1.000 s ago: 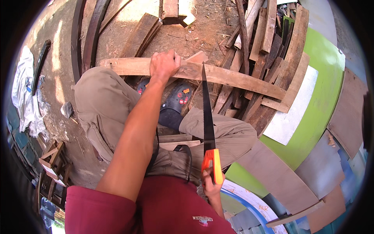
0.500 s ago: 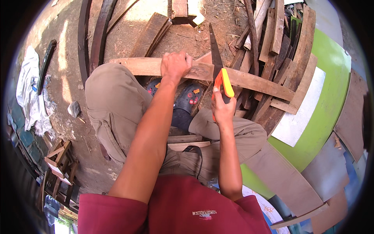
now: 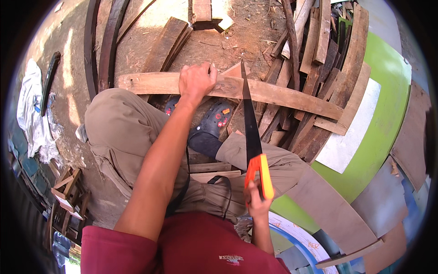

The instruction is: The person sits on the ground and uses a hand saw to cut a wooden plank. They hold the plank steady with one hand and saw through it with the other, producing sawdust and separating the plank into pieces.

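Observation:
A long wooden board (image 3: pixel 283 95) lies crosswise in front of my knees, its right part resting over a pile of planks. My left hand (image 3: pixel 197 81) is wrapped over the board left of its middle and presses on it. In my right hand (image 3: pixel 258 201) is the orange and yellow handle of a handsaw (image 3: pixel 252 123). The saw's dark blade points away from me, and its narrow tip end crosses the board to the right of my left hand. The handle is close to my body, beside my right thigh.
Wood scraps and planks (image 3: pixel 319 50) are heaped at the far right beside a green sheet (image 3: pixel 378 132). Dark beams (image 3: pixel 109 45) and a short thick timber (image 3: pixel 164 45) lie on the ground ahead. A white cloth (image 3: pixel 34 109) and a small wooden frame (image 3: pixel 68 196) are at left.
My right hand has drawn the saw back toward my body, so the blade now crosses the board near its tip. My left hand stays on the board; the view has shifted slightly.

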### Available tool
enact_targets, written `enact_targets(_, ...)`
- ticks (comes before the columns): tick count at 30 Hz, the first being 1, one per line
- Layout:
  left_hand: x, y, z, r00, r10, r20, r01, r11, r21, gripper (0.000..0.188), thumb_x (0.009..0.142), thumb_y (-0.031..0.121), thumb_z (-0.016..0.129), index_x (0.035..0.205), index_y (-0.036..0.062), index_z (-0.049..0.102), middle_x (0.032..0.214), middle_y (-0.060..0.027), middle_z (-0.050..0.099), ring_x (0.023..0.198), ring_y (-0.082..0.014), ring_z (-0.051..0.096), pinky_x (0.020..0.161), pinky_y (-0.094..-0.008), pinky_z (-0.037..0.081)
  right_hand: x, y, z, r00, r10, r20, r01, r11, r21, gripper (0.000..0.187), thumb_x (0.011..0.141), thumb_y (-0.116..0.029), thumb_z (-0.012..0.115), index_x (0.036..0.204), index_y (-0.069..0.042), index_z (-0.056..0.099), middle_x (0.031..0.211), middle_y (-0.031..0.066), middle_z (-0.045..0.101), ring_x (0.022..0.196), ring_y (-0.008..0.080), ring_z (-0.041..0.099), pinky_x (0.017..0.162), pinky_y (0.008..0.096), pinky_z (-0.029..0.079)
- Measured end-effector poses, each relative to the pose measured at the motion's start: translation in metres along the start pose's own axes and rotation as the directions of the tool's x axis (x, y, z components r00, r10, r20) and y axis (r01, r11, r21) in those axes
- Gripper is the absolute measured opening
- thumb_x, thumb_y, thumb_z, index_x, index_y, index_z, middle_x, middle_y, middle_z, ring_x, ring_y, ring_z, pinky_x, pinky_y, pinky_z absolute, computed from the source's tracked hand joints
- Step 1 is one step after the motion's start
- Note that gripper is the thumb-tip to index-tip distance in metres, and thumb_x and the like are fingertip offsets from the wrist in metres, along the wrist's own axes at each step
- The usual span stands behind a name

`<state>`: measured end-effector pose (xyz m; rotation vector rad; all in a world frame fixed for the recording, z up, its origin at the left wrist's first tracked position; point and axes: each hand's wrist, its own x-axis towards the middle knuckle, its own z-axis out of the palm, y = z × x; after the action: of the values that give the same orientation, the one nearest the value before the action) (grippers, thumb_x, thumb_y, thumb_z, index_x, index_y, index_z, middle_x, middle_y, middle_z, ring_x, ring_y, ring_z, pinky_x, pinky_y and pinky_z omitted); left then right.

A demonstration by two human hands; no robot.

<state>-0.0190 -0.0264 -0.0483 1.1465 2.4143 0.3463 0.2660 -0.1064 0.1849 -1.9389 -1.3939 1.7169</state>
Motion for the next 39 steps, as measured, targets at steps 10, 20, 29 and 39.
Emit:
enact_targets(10, 0.004, 0.006, 0.003, 0.999, 0.041, 0.010, -0.041, 0.997, 0.067, 0.044, 0.098, 0.041, 0.045, 0.091, 0.0087, 0.075, 0.085, -0.0204, 0.073, 0.083, -0.0346, 0.071, 0.087, -0.0445, 0.049, 0.176, -0.015, 0.079, 0.984, -0.175, -0.045, 0.171, 0.982, -0.078, 0.026, 0.088, -0.017, 0.068, 0.072, 0.003, 0.067, 0.060, 0.0064, 0.064, 0.057, 0.0119, 0.060, 0.056, 0.0334, 0.046)
enact_targets(20, 0.000, 0.003, 0.002, 0.999, 0.014, -0.045, -0.012, 0.999, 0.036, 0.043, 0.096, 0.039, 0.048, 0.085, 0.0085, 0.077, 0.082, -0.0217, 0.072, 0.080, -0.0349, 0.071, 0.086, -0.0442, 0.049, -0.053, -0.025, -0.011, 0.997, 0.074, 0.019, -0.073, 0.995, -0.062, 0.019, 0.088, -0.004, 0.067, 0.071, 0.001, 0.059, 0.055, 0.0044, 0.052, 0.050, 0.0107, 0.047, 0.050, 0.0315, 0.040)
enact_targets(29, -0.002, 0.004, 0.007, 0.998, 0.039, -0.050, -0.039, 0.999, -0.006, 0.039, 0.095, 0.037, 0.051, 0.083, 0.0096, 0.076, 0.079, -0.0194, 0.072, 0.076, -0.0322, 0.070, 0.084, -0.0423, 0.048, 0.158, -0.017, 0.057, 0.993, 0.007, 0.114, -0.037, 0.964, 0.263, 0.024, 0.093, -0.007, 0.063, 0.070, -0.003, 0.057, 0.059, -0.0027, 0.053, 0.051, 0.0050, 0.047, 0.046, 0.0250, 0.035)
enact_targets(39, 0.004, 0.000, 0.000, 0.999, 0.008, 0.031, -0.008, 1.000, -0.016, 0.040, 0.096, 0.039, 0.049, 0.090, 0.0089, 0.075, 0.084, -0.0215, 0.072, 0.084, -0.0342, 0.070, 0.088, -0.0440, 0.049, 0.014, 0.016, 0.012, 0.997, -0.080, 0.020, 0.079, 0.996, 0.036, 0.020, 0.091, -0.006, 0.064, 0.072, -0.001, 0.057, 0.059, -0.0037, 0.052, 0.055, 0.0050, 0.046, 0.049, 0.0269, 0.035)
